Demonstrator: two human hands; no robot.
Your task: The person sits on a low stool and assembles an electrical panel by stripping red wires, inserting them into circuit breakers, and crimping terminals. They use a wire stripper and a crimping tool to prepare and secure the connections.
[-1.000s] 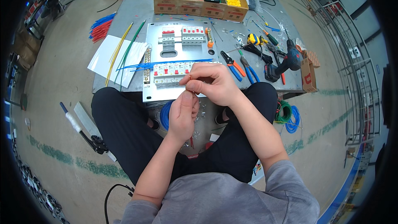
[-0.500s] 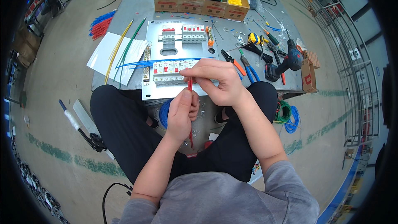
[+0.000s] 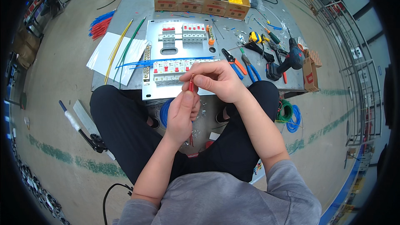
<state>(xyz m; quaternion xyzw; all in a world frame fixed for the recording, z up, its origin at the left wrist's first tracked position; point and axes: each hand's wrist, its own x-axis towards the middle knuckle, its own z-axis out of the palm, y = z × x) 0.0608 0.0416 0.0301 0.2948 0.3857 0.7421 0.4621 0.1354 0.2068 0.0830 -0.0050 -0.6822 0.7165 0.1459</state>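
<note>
A thin bundle of red wires (image 3: 191, 85) stands upright over my lap, its lower ends hanging below my fist. My left hand (image 3: 182, 110) is closed around it, with the thumb pressed along the side. At the top, where copper-coloured ends show, the thumb and fingers of my right hand (image 3: 218, 80) pinch the tips. Just beyond my hands lies a metal mounting plate (image 3: 183, 53) with a front row of breakers (image 3: 171, 67), partly covered by my right hand. Blue wires (image 3: 146, 63) lie across the plate behind that row.
Cardboard bins (image 3: 202, 4) of coloured caps stand at the back. To the right lie wire strippers (image 3: 233, 63), pliers (image 3: 250, 66), a tape measure (image 3: 257, 38) and a cordless drill (image 3: 287, 61). Yellow wires (image 3: 115, 56) and green wires (image 3: 130, 46) rest on white sheets at left.
My right hand has shifted slightly and its fingers have opened up a little around the tips, so the copper-coloured ends show now. My left hand keeps its hold on the red wires.
</note>
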